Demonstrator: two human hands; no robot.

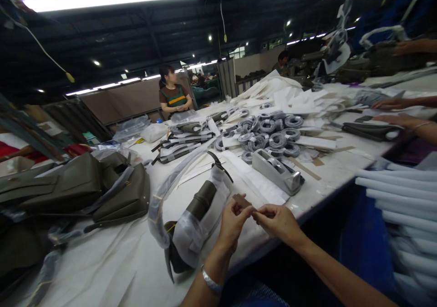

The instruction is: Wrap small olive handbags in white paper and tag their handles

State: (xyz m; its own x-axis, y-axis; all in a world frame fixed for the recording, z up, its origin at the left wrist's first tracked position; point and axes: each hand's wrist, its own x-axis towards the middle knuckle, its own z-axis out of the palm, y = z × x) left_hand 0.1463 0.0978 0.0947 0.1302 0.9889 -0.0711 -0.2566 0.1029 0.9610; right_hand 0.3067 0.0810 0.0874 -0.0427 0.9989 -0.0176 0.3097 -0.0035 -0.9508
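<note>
My left hand (232, 222), with a silver bracelet at the wrist, pinches a small flat brown piece of card (241, 201). The fingertips of my right hand (280, 222) are closed at the near end of the same piece, meeting my left fingertips. What lies inside the right pinch is hidden. Just left of my hands, a dark olive bag (202, 200) lies on the white table, partly covered in white wrapping (191, 238). Its strap (155, 216) is wrapped in translucent film and curves around to the left. Beyond my hands stands a grey tape dispenser (277, 172).
Olive bags (119, 193) are piled at left. Coiled grey wrapped straps (268, 125) and white paper sheets (287, 93) heap up mid-table. White rolls (403, 197) are stacked at right. Other people's hands (399, 120) rest at the right; a person (174, 95) stands across the table.
</note>
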